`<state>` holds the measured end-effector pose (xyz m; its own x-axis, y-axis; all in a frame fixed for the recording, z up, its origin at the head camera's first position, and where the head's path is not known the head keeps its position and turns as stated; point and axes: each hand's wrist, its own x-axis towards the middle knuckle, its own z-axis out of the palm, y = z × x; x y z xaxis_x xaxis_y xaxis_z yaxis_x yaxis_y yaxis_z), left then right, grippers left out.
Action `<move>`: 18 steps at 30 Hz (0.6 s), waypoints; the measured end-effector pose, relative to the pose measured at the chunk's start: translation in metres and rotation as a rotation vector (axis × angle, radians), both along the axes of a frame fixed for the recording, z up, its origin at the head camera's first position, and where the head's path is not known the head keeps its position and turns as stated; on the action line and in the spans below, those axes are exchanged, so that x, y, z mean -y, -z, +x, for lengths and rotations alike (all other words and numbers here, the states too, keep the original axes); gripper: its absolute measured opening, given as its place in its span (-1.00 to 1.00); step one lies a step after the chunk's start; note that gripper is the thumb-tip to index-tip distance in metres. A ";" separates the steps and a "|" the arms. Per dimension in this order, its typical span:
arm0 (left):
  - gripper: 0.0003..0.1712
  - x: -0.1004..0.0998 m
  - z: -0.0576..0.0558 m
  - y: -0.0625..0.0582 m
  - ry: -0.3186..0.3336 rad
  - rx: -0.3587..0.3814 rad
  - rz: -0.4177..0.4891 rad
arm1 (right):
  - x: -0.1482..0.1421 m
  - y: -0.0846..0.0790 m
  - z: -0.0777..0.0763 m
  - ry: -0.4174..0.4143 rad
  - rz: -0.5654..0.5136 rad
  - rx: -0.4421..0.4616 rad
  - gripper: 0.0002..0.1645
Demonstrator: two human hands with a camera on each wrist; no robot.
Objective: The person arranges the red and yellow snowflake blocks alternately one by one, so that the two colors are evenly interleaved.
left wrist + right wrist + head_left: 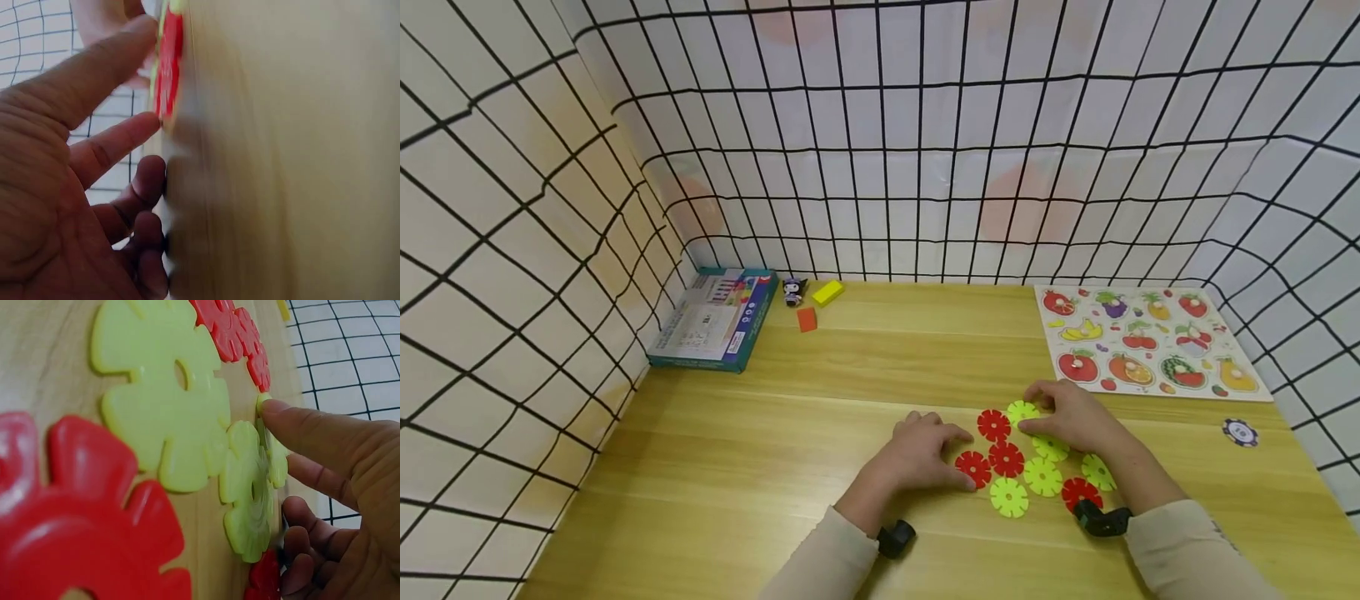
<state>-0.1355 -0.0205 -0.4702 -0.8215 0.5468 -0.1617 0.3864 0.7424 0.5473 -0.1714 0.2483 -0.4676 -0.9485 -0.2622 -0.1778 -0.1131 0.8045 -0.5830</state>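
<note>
Several red and yellow-green notched plastic discs lie flat in a loose cluster on the table. My left hand (925,454) is at the cluster's left side, fingers spread, thumb tip at the lower edge of a red disc (973,469). In the left wrist view its forefinger and thumb come up to the red discs (167,69), seen edge-on. On the far side, my right hand (1071,417) pinches a yellow-green disc (1021,412) between thumb and forefinger. Its thumb rests at a yellow-green edge in the right wrist view, near another yellow-green disc (247,487).
A fruit puzzle board (1150,342) lies at the back right, with a poker chip (1240,432) in front of it. At the back left are a flat box (711,321), a small figurine (793,292), a yellow block (828,292) and an orange block (807,319). Black-gridded walls (880,150) surround the table.
</note>
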 end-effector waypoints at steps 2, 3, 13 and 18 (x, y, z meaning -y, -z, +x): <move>-0.41 -0.003 0.001 0.001 0.009 -0.030 -0.018 | 0.001 -0.001 -0.001 0.012 0.003 0.022 -0.49; -0.45 -0.004 0.001 0.002 0.008 -0.038 -0.019 | 0.001 -0.001 -0.002 0.018 0.001 0.031 -0.50; -0.58 -0.004 -0.002 0.005 -0.066 0.028 0.047 | 0.010 -0.003 -0.005 0.079 0.037 0.071 -0.46; -0.56 -0.003 0.002 0.010 -0.075 0.010 0.093 | 0.011 -0.002 0.002 0.109 0.053 0.068 -0.43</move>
<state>-0.1333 -0.0170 -0.4803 -0.8592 0.4969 -0.1215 0.3260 0.7149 0.6186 -0.1697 0.2372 -0.4654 -0.9563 -0.1467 -0.2530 0.0149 0.8396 -0.5430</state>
